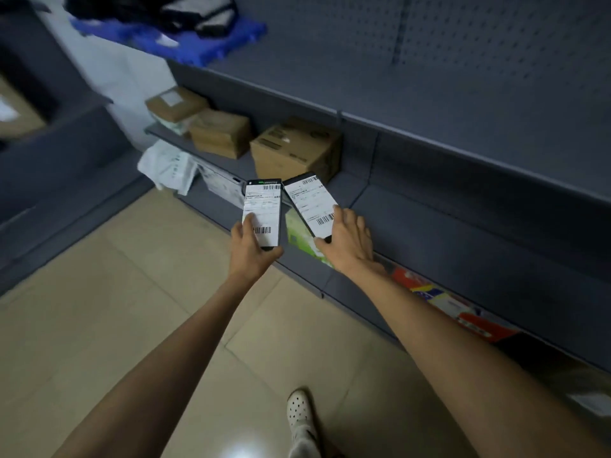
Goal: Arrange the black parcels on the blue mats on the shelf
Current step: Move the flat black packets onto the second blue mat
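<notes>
**Desk:** Where are the parcels?
**Photographer:** One in each hand. The left hand [249,246] pinches a flat black parcel [263,209] by its near end. The right hand [347,239] clasps the second parcel [309,203] at its near corner. The blue mat [198,44] lies well beyond the fingertips.
**Desk:** Handling?
**Photographer:** Probably light, slim and slick. Grip the edges firmly.
</notes>
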Demonstrator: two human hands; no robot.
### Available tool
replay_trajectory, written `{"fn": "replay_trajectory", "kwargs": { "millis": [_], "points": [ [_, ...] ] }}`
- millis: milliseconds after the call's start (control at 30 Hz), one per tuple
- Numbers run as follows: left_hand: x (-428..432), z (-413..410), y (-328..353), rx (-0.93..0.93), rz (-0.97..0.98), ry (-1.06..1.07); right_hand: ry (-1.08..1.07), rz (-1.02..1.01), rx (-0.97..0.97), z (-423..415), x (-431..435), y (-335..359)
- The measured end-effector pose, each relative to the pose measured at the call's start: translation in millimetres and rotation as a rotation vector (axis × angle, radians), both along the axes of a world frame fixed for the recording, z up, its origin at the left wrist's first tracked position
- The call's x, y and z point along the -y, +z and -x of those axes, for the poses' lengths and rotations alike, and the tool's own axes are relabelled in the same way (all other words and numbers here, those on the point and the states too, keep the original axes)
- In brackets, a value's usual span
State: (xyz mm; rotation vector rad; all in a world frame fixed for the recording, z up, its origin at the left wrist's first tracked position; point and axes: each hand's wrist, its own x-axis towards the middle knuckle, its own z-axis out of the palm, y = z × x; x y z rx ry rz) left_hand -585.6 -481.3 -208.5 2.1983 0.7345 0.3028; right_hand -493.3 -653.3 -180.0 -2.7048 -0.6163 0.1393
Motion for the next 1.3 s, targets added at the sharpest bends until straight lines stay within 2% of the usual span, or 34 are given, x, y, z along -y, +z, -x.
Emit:
{"fn": "replay_trajectory", "kwargs": {
  "millis": [300, 567, 867, 1300],
  "points": [
    [-118.6, 30.0, 106.9, 0.169, -0.121, 0.19, 0.203, -0.138, 0.136, 3.4, -127.7, 108.2],
    [-258.9, -4.9, 166.6, 0.248, -0.202, 0.175, 0.233, -0.161, 0.259, -40.9, -263.8, 167.3],
    [-417.9, -83.8, 231.7, 0.262, -0.238, 0.06, 0.168, -0.207, 0.286, -114.8, -410.9, 216.0],
    [-531.4, -299.3, 240.9, 0.248, -0.259, -0.054, 0.067, -0.174, 0.287, -318.5, -515.8, 218.2]
  ]
}}
